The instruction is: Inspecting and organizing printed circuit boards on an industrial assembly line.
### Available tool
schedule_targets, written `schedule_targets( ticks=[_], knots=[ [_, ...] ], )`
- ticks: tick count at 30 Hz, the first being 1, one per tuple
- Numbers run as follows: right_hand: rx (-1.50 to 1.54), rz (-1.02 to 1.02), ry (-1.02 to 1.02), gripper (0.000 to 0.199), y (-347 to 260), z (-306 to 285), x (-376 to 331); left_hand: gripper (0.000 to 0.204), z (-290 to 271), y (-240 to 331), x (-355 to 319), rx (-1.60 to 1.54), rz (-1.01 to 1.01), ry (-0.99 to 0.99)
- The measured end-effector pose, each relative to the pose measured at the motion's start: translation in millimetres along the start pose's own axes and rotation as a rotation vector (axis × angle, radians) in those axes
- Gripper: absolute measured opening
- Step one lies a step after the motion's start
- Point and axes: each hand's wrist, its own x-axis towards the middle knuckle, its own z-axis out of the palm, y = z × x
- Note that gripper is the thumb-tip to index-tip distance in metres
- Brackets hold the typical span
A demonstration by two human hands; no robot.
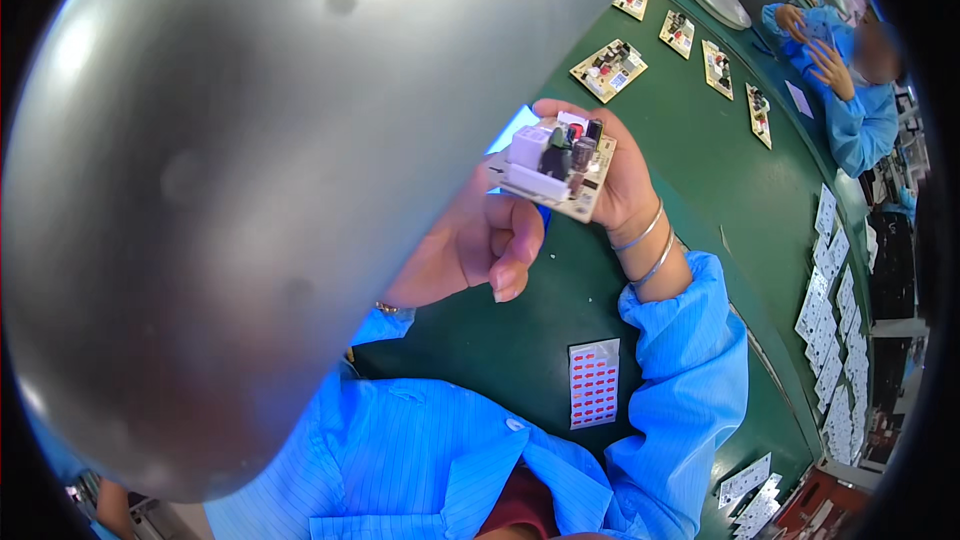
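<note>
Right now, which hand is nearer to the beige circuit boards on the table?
The right hand, just short of those boards, holding another board; the left hand is farther leftward.

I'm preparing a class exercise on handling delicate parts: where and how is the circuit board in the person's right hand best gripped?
Probably by the thin edges of the circuit board, coming from the right as the right hand does. Upright components crowd its top face, and a long white block lines the near left edge, leaving the right rim barer.
</note>
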Motion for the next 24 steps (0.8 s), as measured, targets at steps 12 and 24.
schedule_targets(
  ticks=[12,24],
  knots=[
    [-0.636,-0.901,0.513,0.018,-78.6,-30.8,-71.6,0.043,-36.4,-7.8,10.7,-0.24,-0.25,0.21],
    [-1.902,-0.377,1.122,0.047,-72.0,-39.3,-102.0,0.031,-45.5,-8.7,-0.2,-0.13,-0.24,0.291]
  ],
)
